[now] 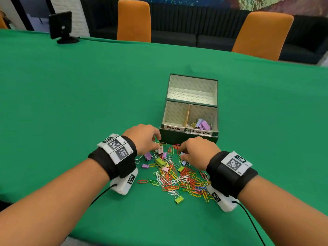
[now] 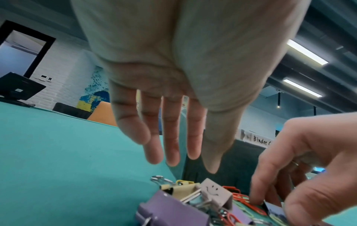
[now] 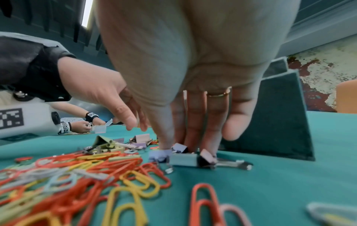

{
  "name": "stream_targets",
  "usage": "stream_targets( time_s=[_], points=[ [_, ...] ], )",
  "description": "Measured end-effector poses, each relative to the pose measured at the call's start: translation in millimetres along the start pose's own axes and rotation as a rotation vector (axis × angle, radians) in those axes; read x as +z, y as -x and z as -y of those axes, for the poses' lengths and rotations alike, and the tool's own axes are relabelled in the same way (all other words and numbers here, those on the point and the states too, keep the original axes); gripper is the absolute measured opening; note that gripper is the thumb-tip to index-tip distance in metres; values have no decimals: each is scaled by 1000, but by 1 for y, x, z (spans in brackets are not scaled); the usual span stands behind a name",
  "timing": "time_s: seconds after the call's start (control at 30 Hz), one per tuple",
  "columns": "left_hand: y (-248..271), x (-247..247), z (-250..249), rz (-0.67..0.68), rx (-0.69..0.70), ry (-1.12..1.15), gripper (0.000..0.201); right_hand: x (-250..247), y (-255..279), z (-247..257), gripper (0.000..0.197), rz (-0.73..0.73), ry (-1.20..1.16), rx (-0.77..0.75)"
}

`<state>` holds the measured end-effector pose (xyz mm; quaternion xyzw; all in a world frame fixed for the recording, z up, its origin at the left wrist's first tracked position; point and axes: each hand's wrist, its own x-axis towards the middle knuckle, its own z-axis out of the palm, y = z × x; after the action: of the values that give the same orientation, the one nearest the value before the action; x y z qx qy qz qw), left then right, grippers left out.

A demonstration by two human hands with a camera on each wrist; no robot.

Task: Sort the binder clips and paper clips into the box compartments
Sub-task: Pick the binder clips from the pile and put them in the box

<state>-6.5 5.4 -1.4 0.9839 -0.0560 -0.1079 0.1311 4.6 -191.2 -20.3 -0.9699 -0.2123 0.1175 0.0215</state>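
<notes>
Lying on matt green cloth table cover (image 1: 88, 96): glossy coated wire paper clips (image 1: 184, 180), smooth painted metal binder clips (image 1: 160, 162); at twelve o'clock, matt dark cardboard box (image 1: 188, 137), paper-lined.

The head view is evenly and brightly lit, with only soft, faint shadows under the wrists on the green counter (image 1: 71, 103); its wide lens bows the counter's far edge, and the chairs (image 1: 134, 20) lean outward; the picture is slightly soft throughout. In the left wrist view, ceiling strip lights (image 2: 307, 52) glare white at upper right; the left hand (image 2: 173, 76) fills the frame, shaded and greyish, its fingertips blurred; colours look cool and washed. In the right wrist view, the near paper clips (image 3: 125, 198) are out of focus; the right hand (image 3: 193, 68) is soft and backlit; the edges stretch and smear.
</notes>
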Motion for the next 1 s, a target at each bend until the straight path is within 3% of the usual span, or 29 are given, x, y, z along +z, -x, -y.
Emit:
stream_targets(
  time_s=[0.23,0.43,0.73,1.0],
  points=[
    [-1,4,-11,84,95,-81,40,3,5,-2,24,-21,-111,25],
    [-1,11,-17,50,146,-167,33,-2,16,-7,20,-51,-159,27],
    [7,7,-25,-62,210,121,20,-3,19,-21,7,-130,-339,-31],
    [-8,-16,-58,-235,283,319,18,-15,37,-50,13,-322,-593,16]
  ],
)
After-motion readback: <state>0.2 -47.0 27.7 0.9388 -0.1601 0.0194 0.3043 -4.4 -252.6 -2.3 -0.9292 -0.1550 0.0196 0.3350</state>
